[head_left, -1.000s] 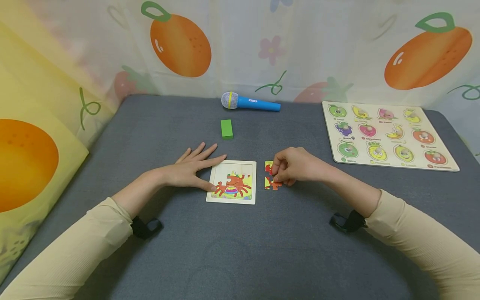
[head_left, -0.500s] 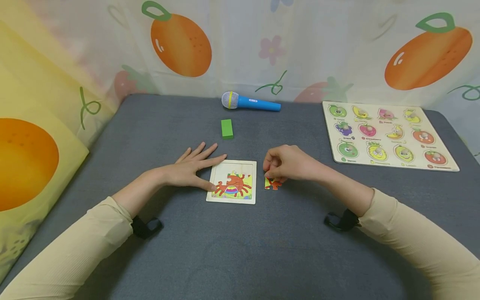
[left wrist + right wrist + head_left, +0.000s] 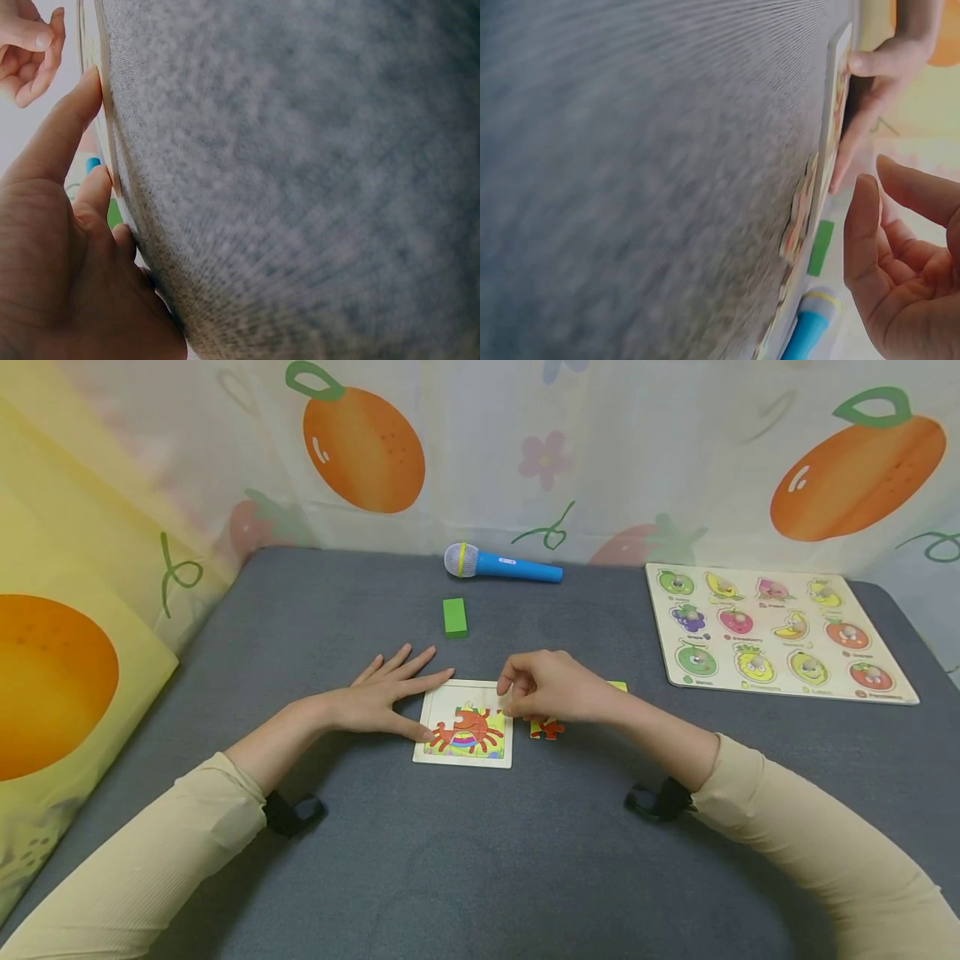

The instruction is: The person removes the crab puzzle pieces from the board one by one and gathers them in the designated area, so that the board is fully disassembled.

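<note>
A wooden jigsaw tray [image 3: 462,766] lies mid-table, holding a partly filled red crab picture [image 3: 474,727]. My left hand [image 3: 367,703] is spread at its left, thumb touching the lower left and index finger at the upper left edge. My right hand [image 3: 562,687] hovers over the tray's right edge, fingers loosely bent. In the right wrist view a small gap shows between thumb and index fingertips [image 3: 866,187], and nothing is seen held. A loose puzzle piece [image 3: 546,728] lies right of the tray. Behind the right wrist peeks a yellow piece [image 3: 618,685], mostly hidden.
At the back lies a blue toy microphone [image 3: 517,567], with a green block [image 3: 454,618] in front of it. A fruit peg puzzle board [image 3: 678,680] lies at the back right. A fruit-print curtain [image 3: 480,460] borders the table's far side.
My right hand has moved left, from the loose pieces to the tray's right edge. A yellow piece has come into view behind the right wrist. My left hand stays in place.
</note>
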`<state>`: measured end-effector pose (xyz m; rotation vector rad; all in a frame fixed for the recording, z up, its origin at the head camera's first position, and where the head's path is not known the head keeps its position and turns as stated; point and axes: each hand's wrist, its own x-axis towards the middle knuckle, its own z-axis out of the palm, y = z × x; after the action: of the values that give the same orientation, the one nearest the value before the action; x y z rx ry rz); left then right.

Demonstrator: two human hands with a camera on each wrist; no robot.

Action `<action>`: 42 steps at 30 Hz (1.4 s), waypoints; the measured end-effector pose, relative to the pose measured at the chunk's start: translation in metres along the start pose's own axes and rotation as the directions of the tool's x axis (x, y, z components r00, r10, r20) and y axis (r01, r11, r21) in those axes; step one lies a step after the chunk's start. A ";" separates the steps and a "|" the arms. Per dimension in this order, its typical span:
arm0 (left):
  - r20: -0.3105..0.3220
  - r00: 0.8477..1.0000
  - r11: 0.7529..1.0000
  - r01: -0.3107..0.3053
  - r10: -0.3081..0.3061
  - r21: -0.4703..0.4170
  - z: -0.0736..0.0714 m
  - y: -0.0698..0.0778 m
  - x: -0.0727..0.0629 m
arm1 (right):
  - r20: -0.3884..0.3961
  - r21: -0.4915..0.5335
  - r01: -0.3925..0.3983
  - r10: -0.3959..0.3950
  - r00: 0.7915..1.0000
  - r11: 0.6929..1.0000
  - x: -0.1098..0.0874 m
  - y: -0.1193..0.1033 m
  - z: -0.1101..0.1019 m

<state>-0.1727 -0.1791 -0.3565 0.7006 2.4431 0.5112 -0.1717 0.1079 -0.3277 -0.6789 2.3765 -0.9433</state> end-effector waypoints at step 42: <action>0.003 1.000 1.000 -0.014 0.014 -0.011 -0.001 0.000 0.000 | 0.042 -0.141 0.001 0.005 0.999 0.990 0.023 -0.018 0.033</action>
<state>-0.1727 -0.1794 -0.3559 0.7135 2.4321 0.5283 -0.1648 0.0666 -0.3422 -0.7413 2.4227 -0.7572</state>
